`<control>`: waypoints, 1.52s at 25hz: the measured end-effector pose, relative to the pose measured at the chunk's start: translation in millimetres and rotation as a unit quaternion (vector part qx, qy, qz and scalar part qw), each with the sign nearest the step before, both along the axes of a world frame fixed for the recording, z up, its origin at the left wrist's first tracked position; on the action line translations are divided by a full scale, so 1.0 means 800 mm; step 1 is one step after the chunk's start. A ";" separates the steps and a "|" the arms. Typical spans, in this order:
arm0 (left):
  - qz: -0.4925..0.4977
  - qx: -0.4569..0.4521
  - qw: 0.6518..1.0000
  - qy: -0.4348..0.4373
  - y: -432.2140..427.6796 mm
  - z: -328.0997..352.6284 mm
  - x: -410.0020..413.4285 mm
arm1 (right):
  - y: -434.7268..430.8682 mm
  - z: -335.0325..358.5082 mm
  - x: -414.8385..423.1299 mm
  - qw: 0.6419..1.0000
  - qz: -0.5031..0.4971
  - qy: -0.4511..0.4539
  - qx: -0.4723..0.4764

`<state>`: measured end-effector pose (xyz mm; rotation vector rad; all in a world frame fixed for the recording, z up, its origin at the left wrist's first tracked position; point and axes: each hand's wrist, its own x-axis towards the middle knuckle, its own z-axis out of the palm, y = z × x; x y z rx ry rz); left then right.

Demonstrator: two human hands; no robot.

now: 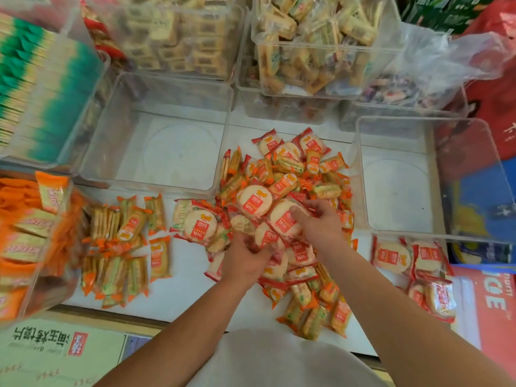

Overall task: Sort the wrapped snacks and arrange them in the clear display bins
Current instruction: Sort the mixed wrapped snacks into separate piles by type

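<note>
2 hands are in the heap of wrapped snacks [296, 169], which lies on the white tabletop [184, 291] between 2 clear bins. The left hand [245, 261] sits low in the heap with its fingers curled round a round cracker packet [268, 236]. The right hand [321, 222], just above and to the right, grips a second round packet [283, 219], thumb and fingers bent over its edge. The 2 hands are close together but apart.

The heap mixes 2 kinds: round, red-labelled packets and narrow, orange-wrapped biscuit packets. Left of the heap, a separate group of orange biscuit packets [122, 247] lies side by side on the tabletop. To the right, a few round packets [410, 261] lie in front of the right clear bin [360, 174].

The left clear bin [220, 152] stands just behind the heap's left edge, and its white floor is in plain view. At the far left, a tilted bin [55, 275] holds more orange packets, and above it another bin [95, 88] is packed with green-and-yellow ones. At the back, 2 stacked bins [385, 60] hold pale yellow packets, blurred, with a crumpled plastic bag [452, 57] beside them.
</note>
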<state>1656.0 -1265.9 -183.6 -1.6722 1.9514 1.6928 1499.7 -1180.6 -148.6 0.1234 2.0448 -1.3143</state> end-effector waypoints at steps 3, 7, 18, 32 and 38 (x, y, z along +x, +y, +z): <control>0.000 0.023 1.000 0.019 0.004 -0.002 0.000 | -0.006 -0.018 -0.007 0.996 0.051 0.019 0.076; 0.078 0.066 0.993 0.063 0.007 0.009 0.007 | -0.012 -0.029 -0.018 0.988 0.096 -0.035 0.120; 0.203 0.004 0.973 0.108 0.032 0.047 0.076 | 0.012 0.000 0.009 0.999 0.042 -0.032 -0.009; 0.050 0.010 0.980 0.193 0.195 0.085 0.043 | 0.321 0.054 0.067 0.992 -0.038 0.117 -0.013; -0.049 0.067 0.987 0.134 0.290 0.050 0.002 | 0.447 0.021 0.069 0.990 -0.104 0.071 0.070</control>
